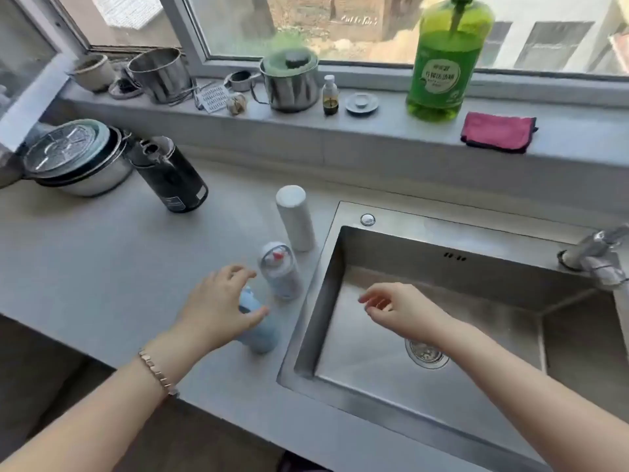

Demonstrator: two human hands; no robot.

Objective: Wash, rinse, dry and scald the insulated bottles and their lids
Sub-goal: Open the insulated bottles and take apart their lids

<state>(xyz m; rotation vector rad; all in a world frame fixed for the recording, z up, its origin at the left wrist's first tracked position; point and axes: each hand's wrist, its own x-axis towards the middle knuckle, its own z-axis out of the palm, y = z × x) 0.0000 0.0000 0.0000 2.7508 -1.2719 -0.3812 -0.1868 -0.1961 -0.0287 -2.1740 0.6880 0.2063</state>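
Bottle (261, 337), smooth pale-blue cylinder, gripped by left hand (218, 308).

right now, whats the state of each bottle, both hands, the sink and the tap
blue bottle, standing on counter, top gripped by left hand
patterned bottle, upright, lid on, untouched
white bottle, upright, capped
sink, looks dry, strainer in drain
right hand, open over sink, holding nothing
tap, no water running
pink cloth, folded on sill
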